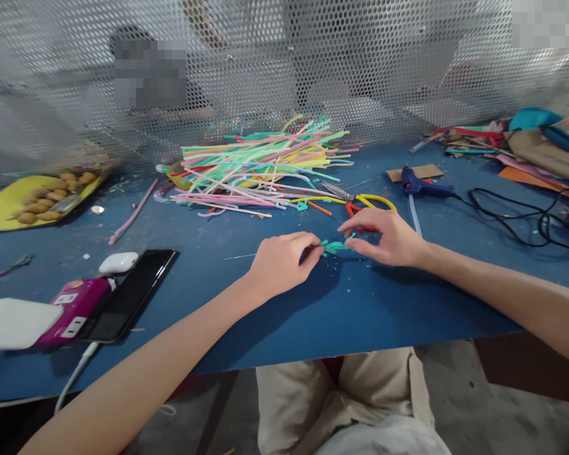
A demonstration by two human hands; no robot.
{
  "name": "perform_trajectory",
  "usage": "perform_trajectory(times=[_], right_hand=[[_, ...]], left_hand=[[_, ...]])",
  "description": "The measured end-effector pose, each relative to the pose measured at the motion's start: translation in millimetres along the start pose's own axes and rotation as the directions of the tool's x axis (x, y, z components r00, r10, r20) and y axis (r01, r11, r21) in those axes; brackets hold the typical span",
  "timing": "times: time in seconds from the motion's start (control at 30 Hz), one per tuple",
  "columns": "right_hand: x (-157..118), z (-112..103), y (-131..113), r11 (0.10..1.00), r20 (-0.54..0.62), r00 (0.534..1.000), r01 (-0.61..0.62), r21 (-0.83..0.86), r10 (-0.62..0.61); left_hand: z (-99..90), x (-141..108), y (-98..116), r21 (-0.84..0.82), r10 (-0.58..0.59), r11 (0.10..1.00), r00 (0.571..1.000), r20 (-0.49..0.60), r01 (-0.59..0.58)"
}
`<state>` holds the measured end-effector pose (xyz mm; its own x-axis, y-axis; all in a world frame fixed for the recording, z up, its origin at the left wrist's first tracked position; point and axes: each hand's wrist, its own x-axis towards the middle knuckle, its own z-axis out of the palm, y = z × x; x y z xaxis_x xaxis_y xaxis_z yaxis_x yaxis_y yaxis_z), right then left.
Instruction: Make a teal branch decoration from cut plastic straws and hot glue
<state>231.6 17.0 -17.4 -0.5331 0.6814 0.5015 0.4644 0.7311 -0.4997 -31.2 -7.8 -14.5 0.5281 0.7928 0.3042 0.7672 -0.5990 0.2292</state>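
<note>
A small green piece of twisted pipe cleaner (336,247) lies between my hands, just above the blue tabletop. My left hand (284,262) pinches its left end between thumb and fingers. At its right end is my right hand (384,239), thumb and forefinger apart around the tip; whether they touch it I cannot tell. A thin wire (239,257) sticks out to the left behind my left hand. Scissors (351,199) with red and yellow handles lie just beyond my right hand, which partly covers them. Behind them is a heap of pastel pipe cleaners (265,164).
A blue glue gun (422,184) with a black cord (507,218) lies at right, near paper scraps (531,174). On the left are a black phone (130,297), a purple power block (76,309) and a yellow tray (0,205) of brown nuts. Perforated metal mesh (265,63) closes the back.
</note>
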Motion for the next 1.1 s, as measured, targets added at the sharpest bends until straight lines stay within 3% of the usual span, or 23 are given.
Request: perform_trajectory(times=[0.27,0.43,0.73,1.1], right_hand=[[0,6,-3,0.997,0.091,0.995,0.053,-0.047,-0.048],[1,8,-2,0.997,0.074,0.995,0.072,-0.023,-0.07],[1,11,-6,0.982,-0.018,0.996,0.088,-0.167,-0.092],[-3,13,-2,0.908,-0.031,0.959,0.257,-0.332,-0.283]], left_hand=[[2.7,1,1,-0.045,0.05,0.998,0.998,0.026,-0.049],[2.9,1,5,-0.039,0.041,0.998,0.999,0.034,-0.039],[2.1,2,13,-0.043,0.0,0.999,1.0,0.015,0.001],[5.2,2,12,-0.019,-0.003,1.0,1.0,-0.005,0.003]])
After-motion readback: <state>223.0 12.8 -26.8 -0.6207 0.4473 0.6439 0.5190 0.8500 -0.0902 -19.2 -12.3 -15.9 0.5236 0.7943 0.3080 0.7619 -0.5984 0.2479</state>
